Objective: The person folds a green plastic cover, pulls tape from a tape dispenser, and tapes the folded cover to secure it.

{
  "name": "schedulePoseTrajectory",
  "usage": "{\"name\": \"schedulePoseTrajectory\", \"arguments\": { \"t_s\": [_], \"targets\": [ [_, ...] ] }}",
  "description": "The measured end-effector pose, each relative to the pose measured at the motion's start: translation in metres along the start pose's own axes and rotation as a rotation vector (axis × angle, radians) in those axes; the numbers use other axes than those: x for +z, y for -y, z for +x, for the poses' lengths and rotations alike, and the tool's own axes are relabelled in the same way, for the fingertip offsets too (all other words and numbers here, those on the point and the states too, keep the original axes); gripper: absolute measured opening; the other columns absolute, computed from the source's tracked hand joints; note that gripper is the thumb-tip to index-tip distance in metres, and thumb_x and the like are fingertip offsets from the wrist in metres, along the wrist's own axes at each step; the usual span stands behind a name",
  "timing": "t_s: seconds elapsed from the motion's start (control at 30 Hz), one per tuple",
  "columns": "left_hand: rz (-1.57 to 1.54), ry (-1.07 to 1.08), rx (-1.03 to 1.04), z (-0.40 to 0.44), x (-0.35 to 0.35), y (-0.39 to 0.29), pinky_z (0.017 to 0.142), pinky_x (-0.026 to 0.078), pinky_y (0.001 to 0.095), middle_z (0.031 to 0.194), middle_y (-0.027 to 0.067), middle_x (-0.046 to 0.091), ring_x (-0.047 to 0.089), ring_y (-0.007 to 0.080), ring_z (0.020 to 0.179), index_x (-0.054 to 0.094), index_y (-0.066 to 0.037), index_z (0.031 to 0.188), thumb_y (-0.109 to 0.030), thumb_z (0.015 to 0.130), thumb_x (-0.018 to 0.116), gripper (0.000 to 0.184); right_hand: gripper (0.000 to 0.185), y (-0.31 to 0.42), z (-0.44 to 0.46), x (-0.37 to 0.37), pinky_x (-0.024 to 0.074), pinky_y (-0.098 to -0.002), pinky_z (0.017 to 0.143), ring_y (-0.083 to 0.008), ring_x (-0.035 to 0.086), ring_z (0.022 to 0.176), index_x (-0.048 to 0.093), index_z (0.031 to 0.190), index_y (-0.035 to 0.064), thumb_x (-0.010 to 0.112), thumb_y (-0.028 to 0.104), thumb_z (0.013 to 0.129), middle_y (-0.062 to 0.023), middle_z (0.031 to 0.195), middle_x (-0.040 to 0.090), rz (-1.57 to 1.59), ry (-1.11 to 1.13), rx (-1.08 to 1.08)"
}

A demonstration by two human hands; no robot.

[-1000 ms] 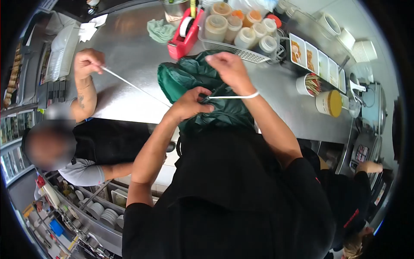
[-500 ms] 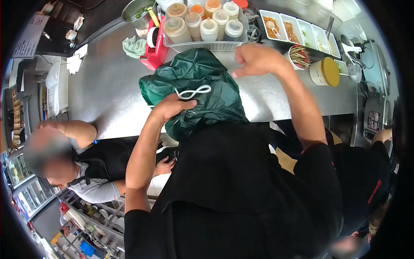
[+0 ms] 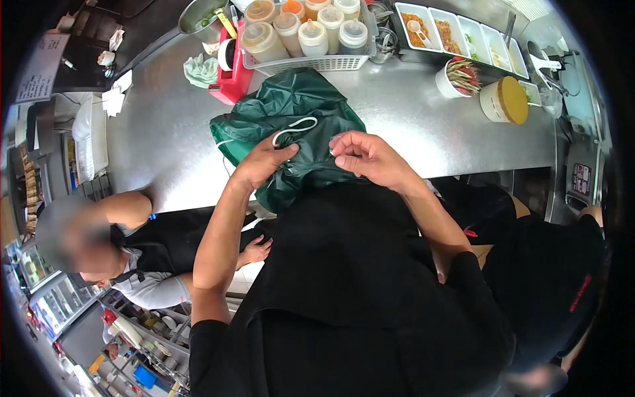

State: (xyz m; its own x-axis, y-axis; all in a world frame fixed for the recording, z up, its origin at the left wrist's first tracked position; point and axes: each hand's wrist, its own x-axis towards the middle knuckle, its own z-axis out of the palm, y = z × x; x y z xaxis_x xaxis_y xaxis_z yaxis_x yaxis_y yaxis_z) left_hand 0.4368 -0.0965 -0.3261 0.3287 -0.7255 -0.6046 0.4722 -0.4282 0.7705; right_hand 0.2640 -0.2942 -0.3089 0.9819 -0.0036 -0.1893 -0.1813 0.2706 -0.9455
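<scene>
So, going left to right, with the green bundle (image 3: 307,102) as my landmark: one co-worker (image 3: 159,231) is standing to its left, one elbow resting by the edge of the steel counter (image 3: 159,132). One pale green cloth (image 3: 200,71) is lying beyond the bundle's far left side, and one red tape dispenser (image 3: 233,87) is sitting between the two.

The bundle itself is lying crumpled at the counter's near edge, right against the wearer's front. Its rounded end is pointing away from the wearer, long axis running roughly front to back, and a brighter green fold is poking out left. The left hand (image 3: 264,162) is pinching the gathered material under its thumb, with one white cord loop (image 3: 306,120) sticking out, pointing right and slightly away.

Just beyond the bundle, one white basket (image 3: 317,65) is holding bottles (image 3: 313,38); I'm counting nine. Over the bundle's right side, the right hand (image 3: 370,159) is curling, thumb and fingertips close together; can't tell what it's pinching, if anything.

Further right of the bundle, five white trays (image 3: 418,47) are sitting in a row, with one cup of sticks (image 3: 451,85) and one yellow-lidded tub (image 3: 496,102) standing nearer.
</scene>
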Motion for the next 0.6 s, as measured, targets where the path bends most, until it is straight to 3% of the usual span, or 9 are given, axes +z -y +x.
{"name": "schedulePoseTrajectory", "arguments": {
  "t_s": [0.13,0.2,0.3,0.33,0.4,0.53,0.6],
  "targets": [
    [0.090,-0.036,0.010,-0.004,-0.002,-0.005,0.085,0.045,0.0264,0.110,0.0037,0.062,0.055,0.0105,0.097,0.051,0.000,0.128,-0.019,0.090,0.065,0.045,0.010,-0.018,0.006,0.016,0.0450,-0.0201,0.065,-0.0065,0.054,0.086,0.061,0.098,0.0025,0.062,0.010,0.092,-0.0052,0.111,0.053,-0.063,-0.020,-0.003],
    [0.152,-0.048,0.020,-0.005,-0.003,-0.006,0.084,0.046,0.0266,0.109,0.0041,0.062,0.055,0.0106,0.097,0.050,0.000,0.128,-0.019,0.090,0.065,0.046,0.009,-0.024,0.009,0.022,0.0444,-0.0195,0.067,-0.0062,0.053,0.085,0.061,0.097,0.0021,0.062,0.009,0.092,-0.0051,0.111,0.052,-0.205,-0.086,-0.117],
    [0.171,-0.058,0.006,-0.007,-0.006,-0.005,0.084,0.046,0.0280,0.111,0.0059,0.062,0.056,0.0127,0.099,0.049,0.001,0.130,-0.022,0.089,0.067,0.050,0.008,-0.024,0.015,0.029,0.0433,-0.0192,0.067,-0.0054,0.053,0.081,0.060,0.098,0.0026,0.060,0.008,0.093,-0.0032,0.103,0.055,-0.107,-0.044,-0.131],
    [0.203,-0.076,0.014,-0.008,-0.005,-0.006,0.084,0.047,0.0270,0.111,0.0049,0.062,0.057,0.0114,0.097,0.049,0.000,0.130,-0.019,0.090,0.066,0.047,0.008,-0.021,0.016,0.030,0.0433,-0.0192,0.067,-0.0054,0.053,0.081,0.060,0.098,0.0026,0.060,0.008,0.093,-0.0032,0.103,0.055,-0.110,-0.037,-0.127],
    [0.229,-0.097,0.023,-0.009,-0.004,-0.008,0.084,0.048,0.0261,0.110,0.0039,0.063,0.057,0.0101,0.095,0.049,-0.002,0.130,-0.017,0.091,0.064,0.045,0.006,-0.011,0.017,0.032,0.0424,-0.0194,0.066,-0.0045,0.052,0.078,0.059,0.099,0.0031,0.059,0.008,0.094,-0.0002,0.091,0.058,0.075,0.101,0.134],
    [0.248,-0.075,0.025,-0.012,-0.001,-0.012,0.079,0.048,0.0249,0.107,0.0019,0.063,0.057,0.0086,0.090,0.052,-0.002,0.128,-0.020,0.091,0.064,0.043,0.006,-0.027,0.023,0.042,0.0416,-0.0196,0.065,-0.0037,0.052,0.075,0.057,0.100,0.0034,0.057,0.006,0.094,0.0020,0.083,0.058,0.035,0.059,0.051],
    [0.245,-0.072,0.027,-0.012,-0.003,-0.009,0.077,0.048,0.0246,0.106,0.0013,0.063,0.057,0.0079,0.089,0.053,-0.002,0.127,-0.020,0.091,0.064,0.042,0.006,-0.032,0.024,0.048,0.0439,-0.0217,0.068,-0.0055,0.054,0.073,0.056,0.097,0.0023,0.058,0.001,0.092,0.0012,0.081,0.059,0.055,-0.069,0.058]
  ]
}}
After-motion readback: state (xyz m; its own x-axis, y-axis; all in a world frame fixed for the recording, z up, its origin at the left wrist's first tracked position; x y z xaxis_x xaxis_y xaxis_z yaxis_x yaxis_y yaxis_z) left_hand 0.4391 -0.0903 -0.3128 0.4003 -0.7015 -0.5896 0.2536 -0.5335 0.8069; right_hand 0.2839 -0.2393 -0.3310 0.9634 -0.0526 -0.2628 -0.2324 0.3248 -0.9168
